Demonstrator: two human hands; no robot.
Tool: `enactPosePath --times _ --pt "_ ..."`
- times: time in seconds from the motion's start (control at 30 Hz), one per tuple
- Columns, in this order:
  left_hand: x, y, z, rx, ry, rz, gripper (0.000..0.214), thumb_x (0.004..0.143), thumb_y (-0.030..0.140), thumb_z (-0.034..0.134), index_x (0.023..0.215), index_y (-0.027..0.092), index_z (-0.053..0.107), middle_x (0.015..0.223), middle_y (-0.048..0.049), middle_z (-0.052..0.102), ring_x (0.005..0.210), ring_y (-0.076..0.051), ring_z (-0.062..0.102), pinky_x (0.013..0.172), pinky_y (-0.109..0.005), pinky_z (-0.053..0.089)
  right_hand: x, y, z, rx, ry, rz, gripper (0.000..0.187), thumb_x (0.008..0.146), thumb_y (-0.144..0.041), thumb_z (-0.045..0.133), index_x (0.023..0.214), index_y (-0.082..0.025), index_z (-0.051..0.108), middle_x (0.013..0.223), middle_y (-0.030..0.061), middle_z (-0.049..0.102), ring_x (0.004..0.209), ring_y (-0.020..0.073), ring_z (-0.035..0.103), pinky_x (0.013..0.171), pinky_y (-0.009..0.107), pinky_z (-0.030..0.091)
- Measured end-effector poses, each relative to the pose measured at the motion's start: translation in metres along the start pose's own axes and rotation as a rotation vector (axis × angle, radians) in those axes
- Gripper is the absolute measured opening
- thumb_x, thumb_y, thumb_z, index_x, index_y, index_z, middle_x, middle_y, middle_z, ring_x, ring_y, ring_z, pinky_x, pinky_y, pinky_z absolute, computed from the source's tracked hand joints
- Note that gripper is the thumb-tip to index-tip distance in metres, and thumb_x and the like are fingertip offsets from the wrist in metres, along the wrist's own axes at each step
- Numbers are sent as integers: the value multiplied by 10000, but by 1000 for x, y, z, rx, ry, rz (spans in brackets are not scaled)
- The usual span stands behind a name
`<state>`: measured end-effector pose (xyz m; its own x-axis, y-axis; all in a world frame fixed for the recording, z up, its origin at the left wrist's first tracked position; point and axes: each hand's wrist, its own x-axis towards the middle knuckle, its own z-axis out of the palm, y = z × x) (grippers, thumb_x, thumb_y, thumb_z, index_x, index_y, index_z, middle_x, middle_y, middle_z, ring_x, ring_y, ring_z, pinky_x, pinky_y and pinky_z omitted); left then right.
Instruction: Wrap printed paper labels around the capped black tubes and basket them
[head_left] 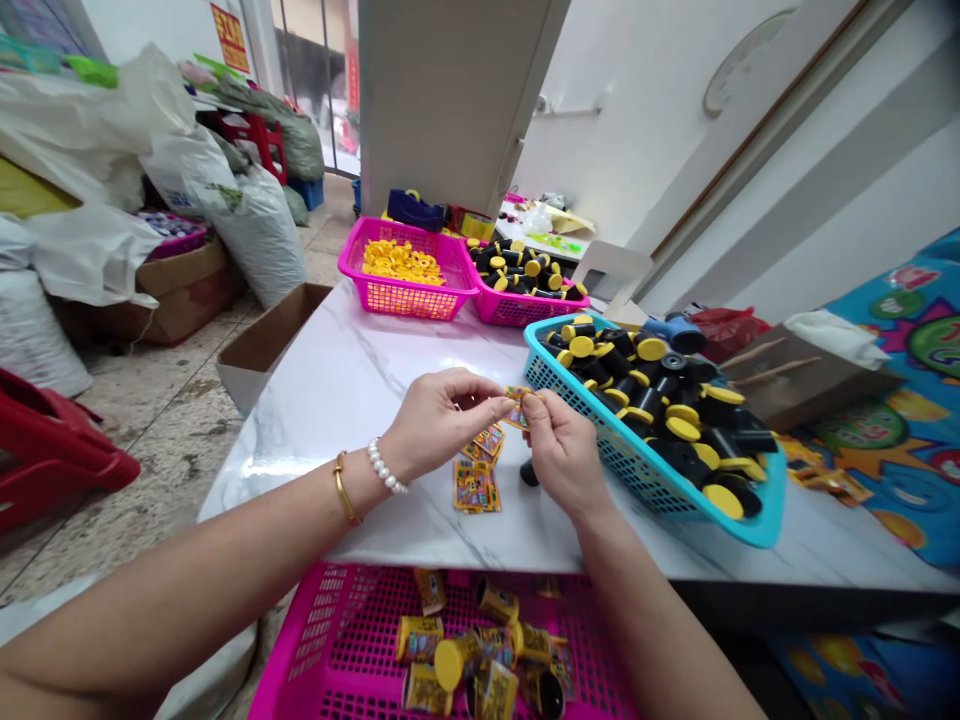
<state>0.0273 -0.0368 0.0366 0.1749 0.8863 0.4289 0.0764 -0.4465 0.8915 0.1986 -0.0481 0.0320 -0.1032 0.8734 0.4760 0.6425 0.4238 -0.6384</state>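
My left hand [450, 420], with a pearl bracelet and a gold bangle at the wrist, pinches a small orange printed label [516, 408]. The other edge of that label is pinched by my right hand [561, 445]. Below them, loose printed labels [475, 484] lie in a small pile on the white marbled table [300, 440]. A black piece [529, 473] shows beside my right hand, partly covered by it. In the pink basket [360, 640] under the table edge lie several yellow-capped containers [457, 658] with printed labels around them.
A turquoise basket [645, 478] of black, yellow-capped containers [652, 400] stands close on the right. Farther back are a pink basket [409, 305] of yellow pieces [401, 262] and another pink basket [517, 312]. An open cardboard box [262, 340] stands left of the table.
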Motion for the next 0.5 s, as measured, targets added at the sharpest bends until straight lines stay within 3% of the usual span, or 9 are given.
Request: enactPosePath --times 0.23,0.5 --pt "6 1 -1 -288 -75 -247 161 683 242 750 765 124 678 722 -26 687 669 -116 624 654 -249 515 -3 1 0 -90 2 -78 366 976 -371 398 649 -211 436 588 -27 430 560 129 402 557 270 298" --pt "4 0 0 -236 -70 -310 132 681 218 755 768 124 719 710 -32 705 631 -105 613 609 -228 494 -6 4 2 -138 44 -126 322 968 -318 423 667 -210 456 606 -20 434 573 135 410 573 276 293"
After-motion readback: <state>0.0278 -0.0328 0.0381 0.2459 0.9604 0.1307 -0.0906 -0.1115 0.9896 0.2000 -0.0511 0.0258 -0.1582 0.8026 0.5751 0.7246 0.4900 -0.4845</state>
